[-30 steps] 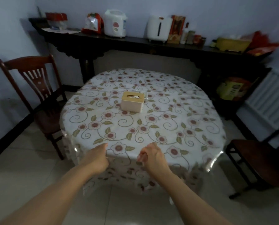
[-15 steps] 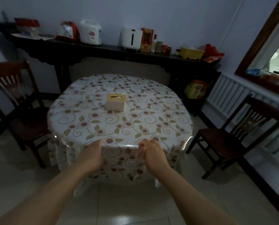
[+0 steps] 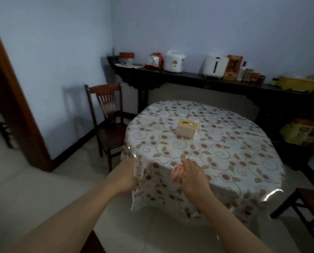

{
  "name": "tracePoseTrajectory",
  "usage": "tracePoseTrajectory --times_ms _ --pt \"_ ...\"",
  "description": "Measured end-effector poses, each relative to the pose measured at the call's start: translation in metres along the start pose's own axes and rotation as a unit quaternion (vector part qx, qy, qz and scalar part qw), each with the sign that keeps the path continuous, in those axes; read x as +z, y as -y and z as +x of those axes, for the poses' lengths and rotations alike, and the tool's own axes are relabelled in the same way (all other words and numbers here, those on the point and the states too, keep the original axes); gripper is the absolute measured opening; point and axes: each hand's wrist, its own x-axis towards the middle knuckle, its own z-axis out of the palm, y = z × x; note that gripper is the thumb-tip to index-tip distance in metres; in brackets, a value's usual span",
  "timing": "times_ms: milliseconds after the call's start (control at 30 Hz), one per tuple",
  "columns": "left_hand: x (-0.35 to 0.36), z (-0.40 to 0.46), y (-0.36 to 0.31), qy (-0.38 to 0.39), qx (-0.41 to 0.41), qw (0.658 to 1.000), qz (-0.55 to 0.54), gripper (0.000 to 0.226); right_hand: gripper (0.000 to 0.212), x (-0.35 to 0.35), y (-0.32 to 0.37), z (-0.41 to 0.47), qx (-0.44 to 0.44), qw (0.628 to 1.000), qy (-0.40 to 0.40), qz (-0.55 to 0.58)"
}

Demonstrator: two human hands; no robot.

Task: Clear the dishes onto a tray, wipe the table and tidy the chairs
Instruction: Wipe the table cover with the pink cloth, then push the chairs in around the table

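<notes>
A round table (image 3: 225, 154) wears a floral tablecloth under clear plastic. A cream tissue box (image 3: 187, 128) is the only thing on top. My left hand (image 3: 128, 172) grips the hanging edge of the tablecloth at the table's near left rim, fingers curled into the fold. My right hand (image 3: 189, 173) sits at the near rim with fingers curled and appears to pinch the clear plastic cover. A dark wooden chair (image 3: 107, 123) stands left of the table, facing it. Part of another chair (image 3: 305, 203) shows at the lower right.
A long dark sideboard (image 3: 198, 77) runs along the back wall with a rice cooker (image 3: 174, 61), a white appliance (image 3: 215, 67), jars and boxes. A doorway with a brown frame (image 3: 12, 106) opens at the left. Boxes (image 3: 298, 132) sit on the floor at right.
The view has swung left, bringing the doorway and left chair in. Both hands have shifted left along the near rim, and the left hand now holds the cloth's hanging edge.
</notes>
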Motion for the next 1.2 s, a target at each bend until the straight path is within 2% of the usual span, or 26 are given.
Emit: tracePoseTrajectory --times_ms 100,267,367,533,667,767,867,1067,1200 --pt "-0.014 -0.039 0.008 -0.024 -0.062 0.998 -0.005 0.037 0.016 0.012 0.030 -0.003 -0.043 0.999 0.017 0.015" --pt "-0.024 -0.104 0.057 -0.054 -0.158 0.986 -0.003 0.069 0.013 0.028 0.090 -0.026 -0.132 0.990 0.038 0.034" --pt "-0.030 -0.148 0.081 -0.076 -0.196 0.978 -0.005 0.069 0.017 0.048 0.121 -0.046 -0.179 0.980 0.055 0.072" --pt "-0.042 -0.231 0.113 -0.115 -0.244 0.963 -0.012 0.072 0.005 0.079 0.179 -0.092 -0.258 0.957 0.089 0.095" --pt "-0.058 -0.315 0.140 -0.153 -0.276 0.949 -0.021 0.073 0.011 0.087 0.245 -0.151 -0.285 0.936 0.156 0.138" --pt "-0.072 -0.392 0.158 -0.178 -0.303 0.936 -0.017 0.070 0.004 0.097 0.296 -0.204 -0.283 0.921 0.214 0.161" --pt "-0.080 -0.471 0.180 -0.192 -0.325 0.926 -0.007 0.061 0.007 0.103 0.346 -0.266 -0.326 0.906 0.212 0.168" --pt "-0.086 -0.631 0.211 -0.229 -0.374 0.899 -0.004 0.064 0.013 0.106 0.443 -0.403 -0.381 0.874 0.236 0.188" --pt "-0.089 -0.717 0.231 -0.249 -0.408 0.878 -0.003 0.075 0.021 0.121 0.502 -0.476 -0.432 0.841 0.253 0.208"
